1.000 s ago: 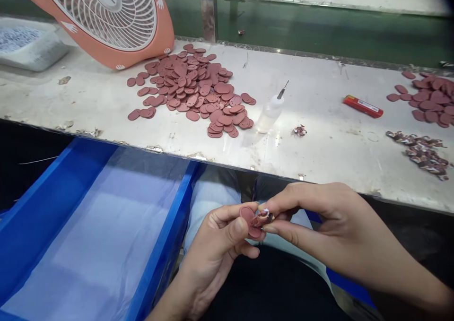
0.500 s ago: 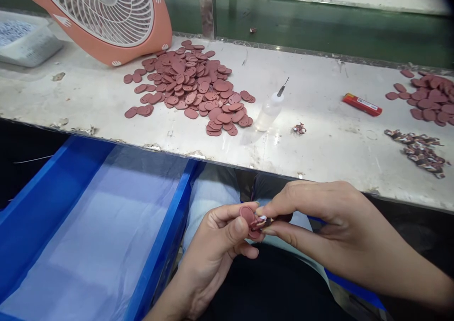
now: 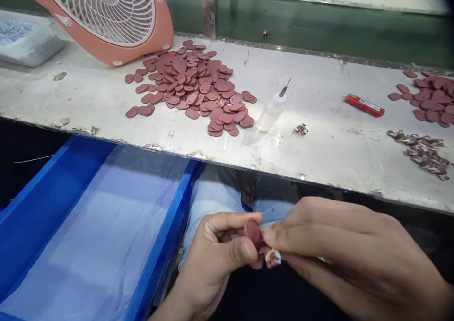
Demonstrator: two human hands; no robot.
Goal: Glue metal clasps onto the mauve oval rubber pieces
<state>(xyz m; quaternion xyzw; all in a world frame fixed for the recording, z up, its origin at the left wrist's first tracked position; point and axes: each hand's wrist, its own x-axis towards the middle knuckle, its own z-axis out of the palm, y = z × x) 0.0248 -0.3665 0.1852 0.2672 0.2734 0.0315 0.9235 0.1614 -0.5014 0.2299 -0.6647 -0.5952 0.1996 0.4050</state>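
Above the person's lap (image 3: 214, 198), just off the near edge of the desk (image 3: 326, 155), the left hand (image 3: 222, 259) pinches a brownish-red oval disc (image 3: 252, 231) between thumb and fingers, its face tipped up, presumably to keep it steady and readable. The right hand (image 3: 340, 250) has its fingertips drawn together at the disc's far side, beside a small painted piece (image 3: 272, 257) (whether they grip that piece or only press the disc, I cannot tell).

The big pile of discs (image 3: 198, 84) and the clear bottle (image 3: 272, 115) with its needle tip upright seem set within easy reach, while the cluster of painted pieces (image 3: 422, 153) lies apart on the right, perhaps to avoid mixing.

The desk's chipped front edge runs beyond both hands; between the bottle and that cluster there is fairly open surface, with one stray painted piece (image 3: 301, 129) and a red lighter (image 3: 364, 106). Left of the lap, the rim of a blue crate (image 3: 166, 229) limits sideways room.
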